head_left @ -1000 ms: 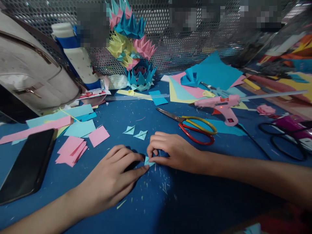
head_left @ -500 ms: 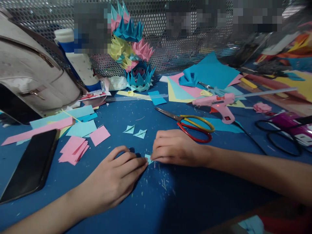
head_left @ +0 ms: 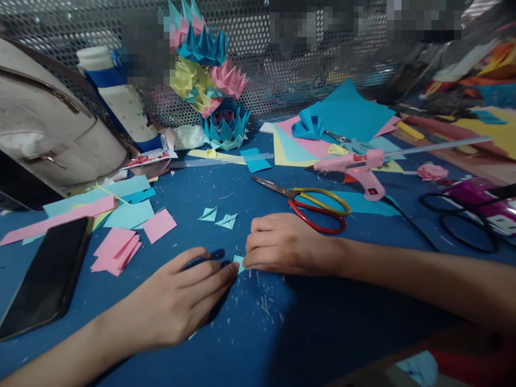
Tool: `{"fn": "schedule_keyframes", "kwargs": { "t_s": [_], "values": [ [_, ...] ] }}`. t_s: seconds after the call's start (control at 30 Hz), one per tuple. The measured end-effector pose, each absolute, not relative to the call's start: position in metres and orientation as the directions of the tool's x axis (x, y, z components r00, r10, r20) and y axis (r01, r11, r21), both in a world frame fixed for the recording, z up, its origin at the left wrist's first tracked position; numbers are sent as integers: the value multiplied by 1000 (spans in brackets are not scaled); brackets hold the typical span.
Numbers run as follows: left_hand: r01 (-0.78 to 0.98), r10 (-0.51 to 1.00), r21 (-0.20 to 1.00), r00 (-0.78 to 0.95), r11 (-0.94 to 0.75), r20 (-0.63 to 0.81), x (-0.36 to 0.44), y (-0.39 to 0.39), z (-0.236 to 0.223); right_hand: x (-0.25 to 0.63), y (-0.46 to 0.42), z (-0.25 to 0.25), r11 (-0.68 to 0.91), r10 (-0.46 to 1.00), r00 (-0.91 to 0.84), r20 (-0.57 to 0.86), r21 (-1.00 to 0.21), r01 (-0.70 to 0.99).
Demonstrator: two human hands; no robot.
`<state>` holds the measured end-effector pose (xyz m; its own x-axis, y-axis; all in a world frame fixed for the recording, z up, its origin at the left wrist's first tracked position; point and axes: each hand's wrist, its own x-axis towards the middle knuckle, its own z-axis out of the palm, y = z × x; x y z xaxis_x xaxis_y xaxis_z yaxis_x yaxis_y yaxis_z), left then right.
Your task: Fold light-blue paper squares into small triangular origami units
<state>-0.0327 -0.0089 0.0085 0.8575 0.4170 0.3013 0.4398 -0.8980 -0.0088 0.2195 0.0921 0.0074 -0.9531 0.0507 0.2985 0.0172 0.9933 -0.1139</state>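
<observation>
A small light-blue piece of paper (head_left: 239, 263) lies between my hands on the blue tabletop, partly hidden by fingertips. My left hand (head_left: 187, 295) reaches in from the lower left, its thumb and fingertips together at the paper's left edge. From the right, my right hand (head_left: 290, 244) pinches the paper's other edge with curled fingers. Just beyond are two small folded light-blue paper pieces (head_left: 226, 221). Scissors (head_left: 318, 207) with one yellow and one red handle rest behind my right hand, blades pointing left.
Pink paper squares (head_left: 116, 251), paper strips (head_left: 60, 219) and a black phone (head_left: 48, 274) lie left. Behind stand a bottle (head_left: 124, 107) and a folded-paper tower (head_left: 226, 126). A pink glue gun (head_left: 365, 169), its cord and coloured sheets (head_left: 346, 110) occupy the right.
The view has shifted slightly, so most things appear a little further left. Both hands stay at the small light-blue paper, with little visible change in their grip.
</observation>
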Motion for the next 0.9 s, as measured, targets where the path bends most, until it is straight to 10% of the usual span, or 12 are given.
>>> {"fn": "schedule_keyframes", "kwargs": {
  "t_s": [0.4,0.47,0.6,0.77,0.9],
  "values": [
    [409,366,-202,905,-890,219,-24,-17,16,223,101,11,964,122,-939,322,-265,34],
    [435,397,-100,879,-895,264,-24,-15,12,222,102,10,961,92,-936,340,-275,-5],
    [622,777,469,549,-626,309,-23,-8,7,220,103,3,963,56,-915,400,-262,-55],
    [718,882,512,401,-471,250,-13,-3,5,217,97,-2,967,82,-908,411,-253,-27],
    [742,896,504,398,-442,198,-2,-5,4,215,91,1,866,274,-903,332,-493,81]
  ]
}}
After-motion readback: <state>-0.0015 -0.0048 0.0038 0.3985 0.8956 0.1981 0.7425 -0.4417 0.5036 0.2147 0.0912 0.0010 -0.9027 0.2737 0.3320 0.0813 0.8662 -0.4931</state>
